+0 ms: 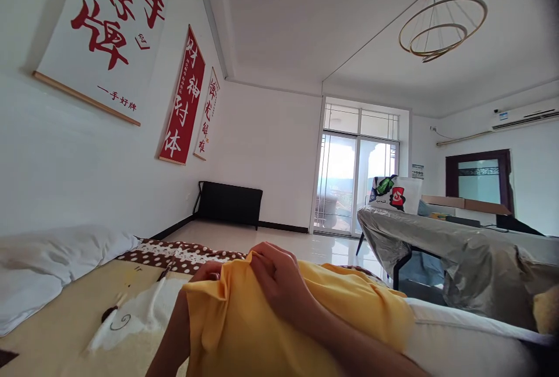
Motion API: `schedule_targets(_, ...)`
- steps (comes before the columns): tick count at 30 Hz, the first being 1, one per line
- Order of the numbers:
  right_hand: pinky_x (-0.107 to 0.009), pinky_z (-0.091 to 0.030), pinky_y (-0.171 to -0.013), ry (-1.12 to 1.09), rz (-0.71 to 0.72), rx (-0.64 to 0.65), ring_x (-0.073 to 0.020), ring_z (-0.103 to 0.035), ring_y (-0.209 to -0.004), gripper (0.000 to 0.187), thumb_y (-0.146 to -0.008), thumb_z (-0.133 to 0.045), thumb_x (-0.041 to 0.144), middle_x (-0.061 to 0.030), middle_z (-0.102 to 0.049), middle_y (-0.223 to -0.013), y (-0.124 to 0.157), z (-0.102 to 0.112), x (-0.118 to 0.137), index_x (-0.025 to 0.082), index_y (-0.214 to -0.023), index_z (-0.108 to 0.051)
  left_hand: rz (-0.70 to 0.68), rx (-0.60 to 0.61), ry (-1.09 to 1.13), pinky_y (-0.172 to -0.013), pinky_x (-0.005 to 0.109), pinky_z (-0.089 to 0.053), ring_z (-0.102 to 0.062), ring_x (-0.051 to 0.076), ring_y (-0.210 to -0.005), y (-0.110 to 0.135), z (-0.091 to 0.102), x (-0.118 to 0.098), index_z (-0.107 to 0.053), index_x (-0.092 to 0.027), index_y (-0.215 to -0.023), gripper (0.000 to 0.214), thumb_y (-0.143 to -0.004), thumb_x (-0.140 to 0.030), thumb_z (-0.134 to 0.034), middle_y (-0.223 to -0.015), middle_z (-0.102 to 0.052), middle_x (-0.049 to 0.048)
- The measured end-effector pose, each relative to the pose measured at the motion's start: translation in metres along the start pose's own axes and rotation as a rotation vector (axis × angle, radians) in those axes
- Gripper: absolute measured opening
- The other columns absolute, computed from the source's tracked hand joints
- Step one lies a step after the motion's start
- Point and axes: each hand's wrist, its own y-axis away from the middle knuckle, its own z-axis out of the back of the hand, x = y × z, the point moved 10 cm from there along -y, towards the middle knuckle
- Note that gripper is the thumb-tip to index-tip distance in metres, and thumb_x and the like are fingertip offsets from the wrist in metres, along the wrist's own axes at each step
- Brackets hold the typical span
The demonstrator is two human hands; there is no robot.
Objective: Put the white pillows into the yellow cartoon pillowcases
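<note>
While both my hands are at the yellow cloth (244, 319), it's bunched up right in front of me over the bed, w/ its top edge raised in a fold approx mid-view & more of it spread out to the right. My R hand (277, 272) lies across the top, fingers bent & mostly closed, w/ a bit of the fold pinched b/w thumb & fingers. My L hand (209, 272) is at the cloth's left edge, fingers curled in; part of it is hidden behind the fold, so can't tell how far closed it is or how firmly it grips.

Under all that is a patterned bedsheet (144, 301), beige w/ a cartoon figure, plus a brown polka-dot band along the far side. White pillow (48, 272) at far L, white bedding (458, 330) just beside the cloth on the R. Past the bed: black folded furniture (229, 203) vs the wall, then the glass door (336, 179). Over on the R, a tbl under plastic sheeting (480, 254) w/ a printed bag (393, 193) & an open cardboard box (467, 205) on top. Hanging scrolls (181, 109) w/ red & white lettering on the L wall, ring lamp (441, 27) up on the ceiling, AC unit (526, 117) high on the R wall
</note>
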Motion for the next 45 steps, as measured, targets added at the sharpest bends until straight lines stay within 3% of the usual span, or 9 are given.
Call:
schedule_targets(10,-0.022,-0.025,-0.053,0.183,0.035,-0.054,-0.0095,-0.034,-0.052,0.027,-0.093,-0.037,0.031,0.0047,-0.047,-0.057,0.0,0.002,-0.017,0.021,-0.07,-0.047,0.139,0.019,-0.034,-0.057,0.024,-0.039,-0.046,0.014,-0.062,0.005,-0.012,-0.004,-0.053,-0.019,-0.069,0.021,-0.066,-0.037,-0.063,-0.067,-0.053,-0.0007)
schedule_targets(15,-0.022,-0.028,-0.055,0.248,0.169,-0.184,-0.01,-0.038,-0.054,0.027,-0.093,-0.039,0.027,0.0028,-0.048,-0.058,0.005,0.017,-0.008,0.02,-0.069,-0.047,-0.016,0.128,-0.24,-0.068,0.025,-0.043,-0.049,0.017,-0.076,0.009,-0.027,-0.017,-0.058,-0.019,-0.08,0.023,-0.073,-0.04,-0.062,-0.078,-0.055,0.002)
schedule_targets(21,-0.02,-0.03,-0.057,0.235,0.285,-0.137,-0.0094,-0.042,-0.055,0.025,-0.094,-0.036,0.024,0.0023,-0.053,-0.061,0.01,0.004,0.005,0.02,-0.072,-0.048,0.098,0.126,-0.205,-0.067,0.023,-0.046,-0.054,0.016,-0.078,0.015,-0.03,0.003,-0.055,-0.02,-0.092,0.03,-0.077,-0.045,-0.062,-0.086,-0.057,0.0019)
schedule_targets(26,-0.023,-0.024,-0.053,0.246,0.164,-0.009,-0.0093,-0.033,-0.05,0.027,-0.094,-0.036,0.026,0.0044,-0.047,-0.057,0.006,-0.007,-0.007,0.021,-0.069,-0.043,0.037,-0.052,-0.188,-0.055,0.019,-0.041,-0.05,0.012,-0.064,0.014,-0.012,-0.007,-0.054,-0.019,-0.081,0.034,-0.072,-0.048,-0.067,-0.071,-0.054,-0.0017)
schedule_targets(30,-0.023,-0.025,-0.054,0.219,0.075,-0.001,-0.0097,-0.034,-0.052,0.029,-0.095,-0.035,0.03,0.0041,-0.047,-0.057,0.001,-0.004,-0.013,0.021,-0.069,-0.044,-0.011,-0.199,-0.049,-0.049,0.016,-0.035,-0.045,0.009,-0.057,0.018,-0.006,-0.02,-0.053,-0.019,-0.078,0.034,-0.072,-0.049,-0.067,-0.065,-0.051,-0.0033)
schedule_targets(36,-0.03,-0.035,-0.078,0.296,0.204,0.033,-0.0169,-0.048,-0.083,0.017,-0.088,-0.047,0.03,-0.004,-0.06,-0.083,-0.001,-0.009,0.018,0.018,-0.082,-0.057,-0.063,-0.394,0.111,-0.048,0.015,-0.038,-0.046,0.008,-0.057,0.02,0.011,-0.026,-0.055,-0.022,-0.081,0.037,-0.064,-0.049,-0.073,-0.068,-0.054,-0.0047)
schedule_targets(38,-0.034,-0.034,-0.082,0.352,0.217,0.072,-0.0189,-0.049,-0.087,0.013,-0.083,-0.053,0.03,-0.0054,-0.061,-0.088,-0.004,-0.02,0.029,0.018,-0.086,-0.058,-0.073,-0.426,0.142,-0.05,0.016,-0.042,-0.05,0.01,-0.058,0.015,0.027,-0.021,-0.057,-0.021,-0.08,0.043,-0.055,-0.049,-0.078,-0.071,-0.058,-0.0038)
schedule_targets(42,-0.032,-0.035,-0.071,0.458,0.253,0.219,-0.0162,-0.052,-0.072,0.007,-0.078,-0.053,0.024,-0.0026,-0.062,-0.077,-0.014,-0.059,0.047,0.018,-0.076,-0.055,-0.023,-0.443,0.133,-0.047,0.02,-0.044,-0.051,0.012,-0.054,0.0,0.064,-0.005,-0.057,-0.019,-0.065,0.048,-0.041,-0.051,-0.083,-0.061,-0.058,-0.0025)
schedule_targets(45,-0.03,-0.033,-0.063,0.496,0.33,0.308,-0.0149,-0.052,-0.065,0.007,-0.072,-0.058,0.024,-0.0008,-0.061,-0.072,-0.016,-0.083,0.056,0.019,-0.069,-0.053,-0.143,-0.494,0.074,-0.049,0.021,-0.046,-0.054,0.012,-0.058,0.0,0.086,-0.018,-0.058,-0.018,-0.063,0.046,-0.044,-0.052,-0.083,-0.064,-0.06,-0.0018)
